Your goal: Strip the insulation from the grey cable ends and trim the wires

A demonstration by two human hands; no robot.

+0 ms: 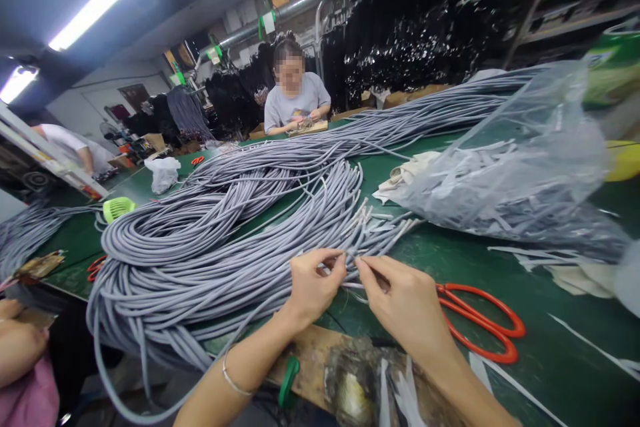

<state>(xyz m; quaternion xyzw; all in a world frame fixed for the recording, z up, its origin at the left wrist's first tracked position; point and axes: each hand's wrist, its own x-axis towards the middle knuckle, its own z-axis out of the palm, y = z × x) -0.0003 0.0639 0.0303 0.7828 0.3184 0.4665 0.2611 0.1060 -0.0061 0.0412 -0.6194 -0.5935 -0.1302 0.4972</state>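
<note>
My left hand (319,280) and my right hand (395,290) meet in front of me, each closed in a pinch with thumb and forefinger together. Between them runs the end of a grey cable (350,258), mostly covered by the fingertips. Just beyond lie the pale stripped ends (361,217) of other cables. A large looped bundle of grey cables (225,247) spreads over the green table to the left. Red-handled scissors (493,320) lie right of my right hand, their blades hidden behind it.
A clear plastic bag (520,180) of pale strips stands at right. Below my hands is a wooden board (310,363) with a dark lump on it. One co-worker (297,100) sits across the green table (435,267); another person's arm (23,347) shows at left.
</note>
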